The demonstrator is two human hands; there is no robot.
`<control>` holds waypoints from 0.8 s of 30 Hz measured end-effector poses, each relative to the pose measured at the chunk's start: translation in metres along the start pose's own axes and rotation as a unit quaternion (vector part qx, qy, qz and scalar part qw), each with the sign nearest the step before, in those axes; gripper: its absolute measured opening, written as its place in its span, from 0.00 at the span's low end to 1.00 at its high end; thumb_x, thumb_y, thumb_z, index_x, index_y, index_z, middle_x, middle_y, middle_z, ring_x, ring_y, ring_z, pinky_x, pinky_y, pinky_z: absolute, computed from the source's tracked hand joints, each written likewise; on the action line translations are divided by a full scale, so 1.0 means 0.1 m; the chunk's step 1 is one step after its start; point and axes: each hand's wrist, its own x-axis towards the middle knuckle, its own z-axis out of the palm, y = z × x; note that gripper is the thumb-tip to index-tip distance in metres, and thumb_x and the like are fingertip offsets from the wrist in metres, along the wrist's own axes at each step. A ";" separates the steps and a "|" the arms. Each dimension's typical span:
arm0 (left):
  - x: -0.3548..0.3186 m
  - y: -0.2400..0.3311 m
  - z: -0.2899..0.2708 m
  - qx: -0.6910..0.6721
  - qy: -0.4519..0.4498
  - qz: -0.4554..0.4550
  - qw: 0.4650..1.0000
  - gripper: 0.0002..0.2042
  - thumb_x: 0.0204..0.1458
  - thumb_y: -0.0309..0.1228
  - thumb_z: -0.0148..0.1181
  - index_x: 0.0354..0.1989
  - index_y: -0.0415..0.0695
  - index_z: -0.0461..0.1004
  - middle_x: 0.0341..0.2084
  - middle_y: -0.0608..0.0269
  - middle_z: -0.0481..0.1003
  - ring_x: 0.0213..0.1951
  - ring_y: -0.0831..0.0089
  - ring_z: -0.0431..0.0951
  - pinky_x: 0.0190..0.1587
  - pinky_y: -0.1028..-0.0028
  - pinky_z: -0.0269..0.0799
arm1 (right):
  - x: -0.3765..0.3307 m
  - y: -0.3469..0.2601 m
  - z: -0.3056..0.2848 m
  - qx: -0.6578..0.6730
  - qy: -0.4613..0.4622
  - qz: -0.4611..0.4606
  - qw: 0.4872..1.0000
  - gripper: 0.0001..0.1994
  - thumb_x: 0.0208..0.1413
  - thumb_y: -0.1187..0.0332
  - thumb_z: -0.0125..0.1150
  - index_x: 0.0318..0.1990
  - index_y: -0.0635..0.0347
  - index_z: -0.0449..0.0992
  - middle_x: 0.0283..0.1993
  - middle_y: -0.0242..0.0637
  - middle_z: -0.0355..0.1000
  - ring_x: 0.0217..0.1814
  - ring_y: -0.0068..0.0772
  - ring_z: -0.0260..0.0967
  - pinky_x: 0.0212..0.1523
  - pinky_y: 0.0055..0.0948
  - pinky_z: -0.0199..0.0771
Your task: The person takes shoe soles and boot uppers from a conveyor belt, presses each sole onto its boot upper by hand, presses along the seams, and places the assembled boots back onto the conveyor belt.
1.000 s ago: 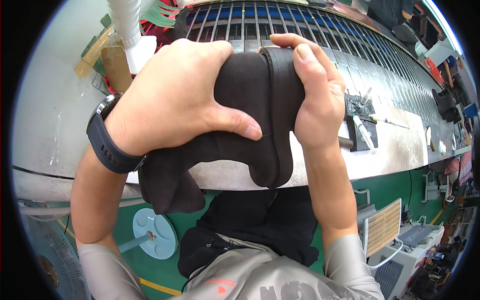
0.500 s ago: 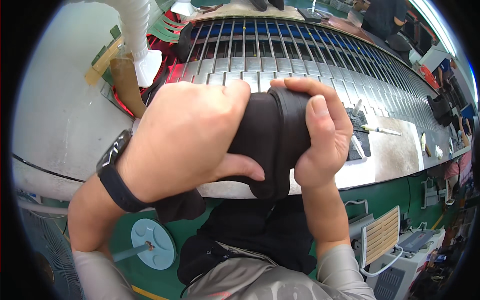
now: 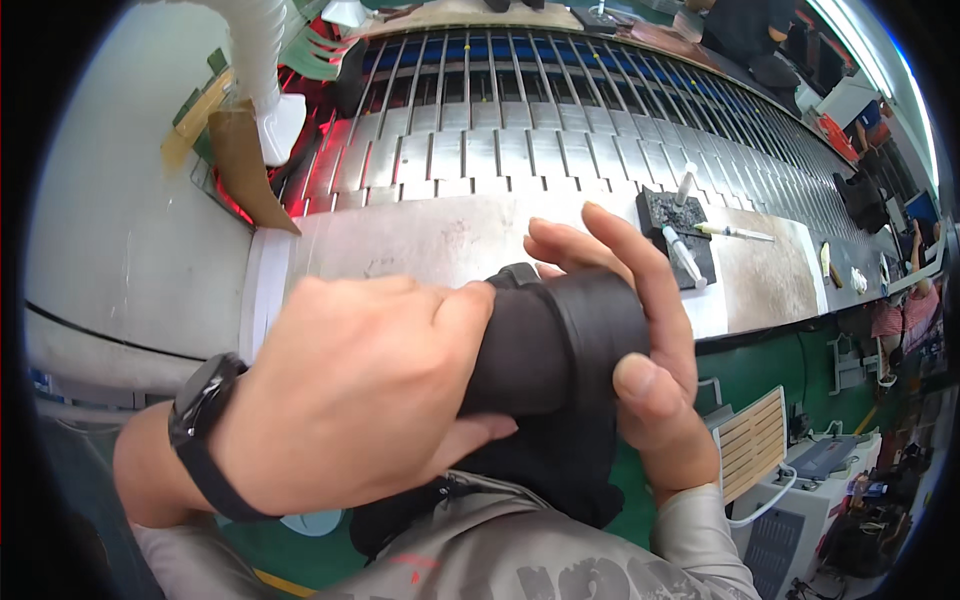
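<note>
A black shoe (image 3: 525,350) with a soft dark body and a thick, smooth band (image 3: 605,330) is held in front of my body, below the bench's near edge. My left hand (image 3: 375,390) is closed around its left end, thumb underneath and knuckles up, hiding that part. Around the banded end is my right hand (image 3: 660,340), its fingers stretched and spread beyond the band. Only the right thumb seems to touch the band's near edge. The shoe's underside is hidden.
A metal slatted conveyor (image 3: 480,150) runs along the back of the bench (image 3: 400,235). Several syringes lie on and beside a black block (image 3: 660,210) at right. A white hose nozzle (image 3: 280,130) hangs at left near a brown cardboard flap (image 3: 245,170). Another person (image 3: 750,30) is at far right.
Both hands and the shoe have come down and closer to my body. My right hand has loosened, its fingers now spread away from the band. The left hand keeps its hold.
</note>
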 end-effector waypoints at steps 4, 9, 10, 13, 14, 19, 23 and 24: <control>-0.12 0.20 0.12 -0.068 -0.078 -0.016 0.994 0.42 0.45 0.43 0.81 0.60 0.23 0.69 0.39 0.40 0.81 0.39 0.46 0.85 0.37 0.57 0.81 | -0.28 0.09 -0.06 -0.066 -0.082 -0.096 0.990 0.43 0.63 0.38 0.60 0.74 0.65 0.67 0.78 0.68 0.60 0.80 0.62 0.62 0.81 0.60 0.55; -0.34 0.40 0.52 0.004 -0.012 -0.011 1.000 0.45 0.42 0.41 0.80 0.60 0.16 0.66 0.52 0.22 0.77 0.48 0.40 0.86 0.43 0.60 0.86 | -0.48 0.22 0.02 -0.087 -0.062 -0.191 0.976 0.28 0.65 0.56 0.56 0.57 0.79 0.80 0.63 0.69 0.74 0.66 0.65 0.74 0.71 0.57 0.69; -0.36 0.43 0.55 0.005 0.004 -0.017 1.000 0.38 0.46 0.36 0.72 0.58 0.16 0.68 0.51 0.19 0.78 0.49 0.39 0.87 0.45 0.60 0.86 | -0.51 0.27 0.03 -0.078 -0.049 -0.209 0.974 0.25 0.66 0.58 0.55 0.55 0.77 0.80 0.60 0.67 0.77 0.63 0.64 0.76 0.70 0.60 0.70; -0.44 0.49 0.64 -0.002 0.034 -0.030 0.999 0.30 0.51 0.32 0.62 0.57 0.16 0.70 0.50 0.17 0.78 0.50 0.38 0.87 0.48 0.60 0.87 | -0.59 0.28 0.14 -0.072 -0.011 -0.223 0.972 0.18 0.67 0.63 0.55 0.49 0.72 0.82 0.54 0.61 0.80 0.56 0.60 0.79 0.67 0.65 0.72; -0.46 0.50 0.67 -0.006 0.048 -0.038 0.998 0.29 0.51 0.31 0.61 0.57 0.16 0.70 0.50 0.17 0.78 0.50 0.38 0.87 0.49 0.60 0.87 | -0.61 0.29 0.15 -0.073 -0.002 -0.230 0.970 0.18 0.68 0.63 0.55 0.49 0.72 0.82 0.54 0.61 0.80 0.56 0.60 0.79 0.66 0.65 0.73; -0.56 0.53 0.78 -0.007 0.081 -0.048 0.996 0.27 0.52 0.28 0.59 0.56 0.16 0.71 0.50 0.18 0.78 0.50 0.37 0.87 0.51 0.59 0.87 | -0.66 0.32 0.25 -0.061 0.030 -0.239 0.969 0.16 0.69 0.63 0.54 0.48 0.70 0.82 0.54 0.61 0.79 0.55 0.60 0.79 0.66 0.65 0.73; -0.64 0.47 0.87 -0.002 0.103 -0.044 0.994 0.24 0.54 0.27 0.57 0.54 0.17 0.72 0.48 0.19 0.79 0.50 0.38 0.87 0.51 0.59 0.87 | -0.64 0.30 0.26 -0.085 -0.007 -0.238 0.968 0.16 0.71 0.63 0.54 0.49 0.69 0.82 0.55 0.61 0.79 0.56 0.61 0.78 0.68 0.66 0.72; -0.63 0.46 0.88 -0.004 0.104 -0.046 0.994 0.24 0.54 0.27 0.57 0.54 0.17 0.72 0.48 0.19 0.79 0.50 0.38 0.87 0.51 0.59 0.87 | -0.64 0.31 0.23 -0.095 -0.027 -0.241 0.966 0.16 0.71 0.63 0.54 0.49 0.69 0.82 0.56 0.61 0.79 0.57 0.61 0.78 0.68 0.66 0.71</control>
